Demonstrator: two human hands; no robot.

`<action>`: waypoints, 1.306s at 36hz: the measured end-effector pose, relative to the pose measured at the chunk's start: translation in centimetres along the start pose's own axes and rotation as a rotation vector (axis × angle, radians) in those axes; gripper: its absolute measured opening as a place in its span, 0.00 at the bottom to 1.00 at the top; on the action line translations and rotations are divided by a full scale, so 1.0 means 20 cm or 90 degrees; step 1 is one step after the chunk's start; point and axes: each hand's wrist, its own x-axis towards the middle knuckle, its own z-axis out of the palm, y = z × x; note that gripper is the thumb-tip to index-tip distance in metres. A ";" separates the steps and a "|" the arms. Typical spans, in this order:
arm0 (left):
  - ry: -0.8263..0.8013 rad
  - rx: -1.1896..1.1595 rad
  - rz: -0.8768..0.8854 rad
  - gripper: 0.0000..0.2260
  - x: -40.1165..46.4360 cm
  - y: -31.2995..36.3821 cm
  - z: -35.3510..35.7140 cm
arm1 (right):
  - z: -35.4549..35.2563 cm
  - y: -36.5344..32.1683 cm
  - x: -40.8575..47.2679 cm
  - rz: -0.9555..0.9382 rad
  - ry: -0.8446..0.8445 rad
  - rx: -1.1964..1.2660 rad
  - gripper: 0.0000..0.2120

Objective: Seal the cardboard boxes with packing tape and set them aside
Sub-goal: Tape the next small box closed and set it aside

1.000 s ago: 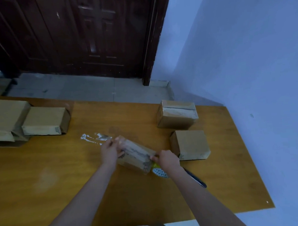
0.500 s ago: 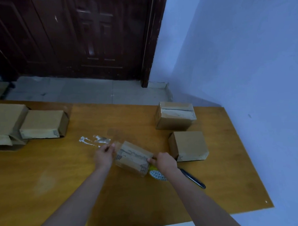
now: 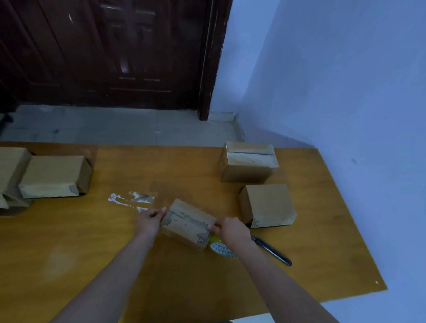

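Near the bench (image 3: 65, 251) middle, I pinch the small box (image 3: 187, 222) endwise, left hand (image 3: 149, 220) opposing right hand (image 3: 233, 229), steadying it beside the tape roll (image 3: 221, 248) for sealing.

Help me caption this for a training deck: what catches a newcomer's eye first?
Both hands, left and right, grip a small cardboard box mid-table. A tape roll lies under the right hand, a pen beside it, two more boxes behind.
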 end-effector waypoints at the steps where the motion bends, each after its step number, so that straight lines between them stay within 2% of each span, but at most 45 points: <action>1: -0.002 -0.005 -0.011 0.09 0.01 0.00 0.00 | 0.00 0.00 0.00 0.000 0.002 -0.001 0.23; 5: -0.029 -0.036 -0.057 0.08 0.03 0.00 0.00 | 0.00 0.00 -0.01 -0.005 0.014 -0.006 0.23; 11: -0.048 -0.052 -0.090 0.18 0.05 0.00 0.00 | 0.01 0.00 -0.02 -0.002 0.008 0.008 0.22; 15: -0.053 -0.059 -0.109 0.14 0.07 -0.02 0.03 | 0.02 0.01 -0.03 0.010 0.006 0.028 0.22; 25: -0.039 -0.028 -0.135 0.10 0.12 -0.09 0.05 | 0.04 0.04 -0.09 0.008 -0.010 0.054 0.22; 29: -0.066 -0.020 -0.109 0.05 0.08 -0.09 0.01 | 0.04 0.08 -0.13 -0.012 -0.008 0.074 0.21; 31: -0.028 -0.044 -0.094 0.04 0.09 -0.06 -0.03 | 0.05 0.10 -0.14 -0.025 -0.002 0.121 0.22; 33: 0.043 -0.030 -0.048 0.07 0.09 -0.03 -0.08 | 0.05 0.12 -0.16 -0.039 0.005 0.164 0.22; 36: 0.100 0.147 0.158 0.08 -0.04 0.06 -0.07 | 0.05 0.15 -0.18 -0.059 0.015 0.227 0.21; 38: 0.056 0.241 0.323 0.10 -0.17 0.09 -0.01 | 0.04 0.18 -0.19 -0.068 0.009 0.270 0.20; 41: -0.074 0.426 0.473 0.20 -0.32 0.03 0.14 | 0.05 0.21 -0.20 -0.098 -0.027 0.355 0.13; 44: -0.100 0.592 0.470 0.21 -0.41 -0.07 0.28 | 0.06 0.25 -0.23 -0.109 -0.052 0.509 0.13; 47: -0.080 0.637 0.434 0.31 -0.45 -0.15 0.34 | 0.09 0.32 -0.27 -0.134 -0.102 0.598 0.14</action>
